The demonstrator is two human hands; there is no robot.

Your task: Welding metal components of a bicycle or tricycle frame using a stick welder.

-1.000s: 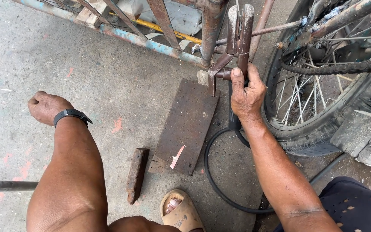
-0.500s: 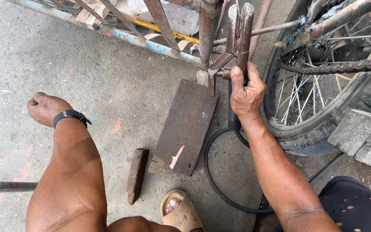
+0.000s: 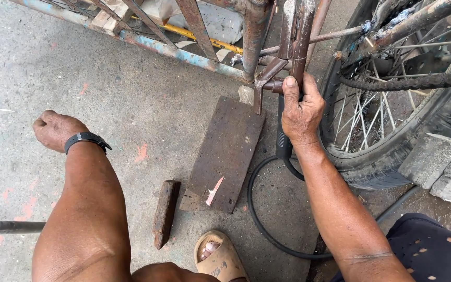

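At upper centre of the head view, our right hand (image 3: 301,112) was clamped around the black electrode holder (image 3: 284,137), steadying it against the rusty frame joint (image 3: 270,83). At left, our left hand (image 3: 53,129) rested fisted on the concrete (image 3: 131,94), bracing us.

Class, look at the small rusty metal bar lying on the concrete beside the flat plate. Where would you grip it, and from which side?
Probably grip the rusty metal bar across its narrow width near the middle, coming from above. It lies flat on the concrete, long and slim, with open ground on its left; the flat plate crowds its right side near the top, so the long edges are the easier hold.
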